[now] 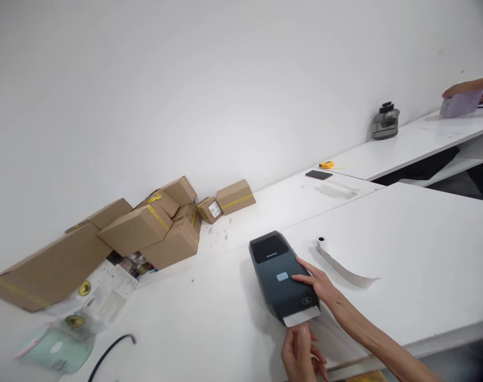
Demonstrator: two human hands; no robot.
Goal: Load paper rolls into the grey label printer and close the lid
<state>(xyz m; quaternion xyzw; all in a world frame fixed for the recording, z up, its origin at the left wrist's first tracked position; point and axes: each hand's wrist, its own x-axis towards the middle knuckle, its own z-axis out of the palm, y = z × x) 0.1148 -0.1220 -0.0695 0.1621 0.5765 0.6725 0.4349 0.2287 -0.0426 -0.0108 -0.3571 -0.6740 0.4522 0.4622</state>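
Observation:
A dark grey-blue, box-shaped device (279, 292) stands on the white table. Its far end has a black panel, and a light blue rectangle sits in the middle of its top. At the near end a white strip (302, 317) sticks out. My right hand (319, 281) lies over the device's right edge, two fingers on top, the others hidden along the side. Below the near end, my left hand (301, 353) has its fingers curled, with the tips pinched at the white strip's lower edge. A partly unrolled white paper roll (341, 269) lies to the right.
Cardboard boxes (136, 228) are heaped at the left along the wall. Plastic packets (114, 294), a mint pouch (60, 347) and a black cable (110, 350) lie nearer. Farther back are a phone (318, 174), a yellow tape measure (326, 165) and another person's hands with a purple box (460, 104).

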